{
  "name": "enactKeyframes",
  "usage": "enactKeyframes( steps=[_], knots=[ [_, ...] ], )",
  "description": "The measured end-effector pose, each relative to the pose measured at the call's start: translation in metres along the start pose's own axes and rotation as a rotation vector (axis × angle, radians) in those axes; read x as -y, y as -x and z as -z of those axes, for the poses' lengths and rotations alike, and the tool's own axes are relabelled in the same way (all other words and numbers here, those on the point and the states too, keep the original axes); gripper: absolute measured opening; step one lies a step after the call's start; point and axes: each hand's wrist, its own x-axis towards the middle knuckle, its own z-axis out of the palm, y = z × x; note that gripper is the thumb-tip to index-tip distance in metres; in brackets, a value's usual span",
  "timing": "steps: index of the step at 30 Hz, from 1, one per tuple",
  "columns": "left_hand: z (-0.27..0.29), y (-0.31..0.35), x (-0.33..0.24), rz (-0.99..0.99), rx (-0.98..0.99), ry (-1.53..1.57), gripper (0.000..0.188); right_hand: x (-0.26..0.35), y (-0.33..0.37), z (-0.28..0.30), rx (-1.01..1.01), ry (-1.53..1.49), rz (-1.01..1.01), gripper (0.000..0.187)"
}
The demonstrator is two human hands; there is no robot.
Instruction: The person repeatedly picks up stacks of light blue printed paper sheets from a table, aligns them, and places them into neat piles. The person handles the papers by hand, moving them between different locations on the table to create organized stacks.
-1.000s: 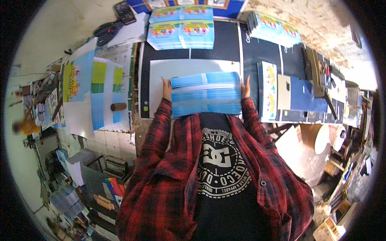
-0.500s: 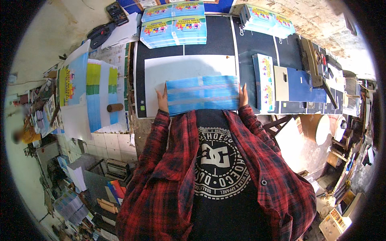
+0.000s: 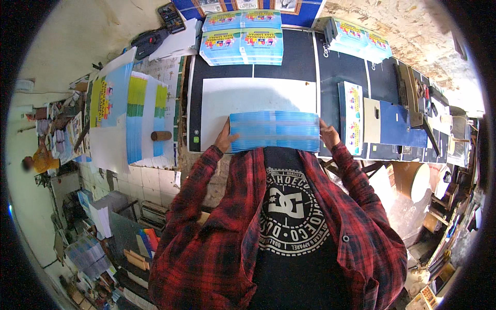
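Observation:
A block of blue booklets [image 3: 274, 131] stands edge-up at the near side of the table, with many thin edges facing me. My left hand [image 3: 224, 137] grips its left end, the thumb laid over the edges. At the opposite end my right hand [image 3: 329, 135] presses in with bent fingers, so the block is held between both hands. Behind it lies a white sheet or board [image 3: 258, 95] on the dark tabletop [image 3: 297, 51]. The booklets' covers are hidden within the block.
Stacks of colourful booklets [image 3: 241, 44] stand at the back, with another pile [image 3: 359, 39] at the back right. A narrower booklet stack [image 3: 352, 119] sits right of my hand, beside a blue board [image 3: 398, 124]. On the left are printed sheets [image 3: 111, 103] and a brown roll [image 3: 161, 136].
The whole view has shifted, placing the scene lower and further right. My fingers, stretched out along the block's ends before, have bent around them, and the left thumb has come over the edges.

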Motion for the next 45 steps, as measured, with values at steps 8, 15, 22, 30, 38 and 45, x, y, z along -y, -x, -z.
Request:
enactKeyframes(
  steps=[8,15,22,30,38,45],
  knots=[
    [0.020,0.000,-0.072,0.190,0.372,-0.938,0.141,0.059,0.010,-0.031,0.322,1.376,0.045,0.114],
    [0.008,0.002,-0.022,-0.148,0.039,-0.964,0.137,0.044,0.009,-0.064,0.050,1.294,0.145,0.141],
    [0.011,-0.018,-0.035,-0.068,-0.012,-0.699,0.111,0.032,-0.005,-0.060,-0.226,1.504,0.225,0.093],
    [0.004,-0.008,-0.065,-0.147,-0.104,-0.798,0.109,0.041,0.001,-0.060,-0.188,1.535,0.131,0.089],
    [0.004,-0.015,-0.015,-0.021,0.033,-1.080,0.142,0.017,-0.013,-0.051,-0.126,1.650,0.169,0.116],
    [0.015,-0.016,-0.009,-0.001,0.062,-1.030,0.137,0.016,-0.014,-0.049,-0.216,1.399,0.276,0.127]
  ],
)
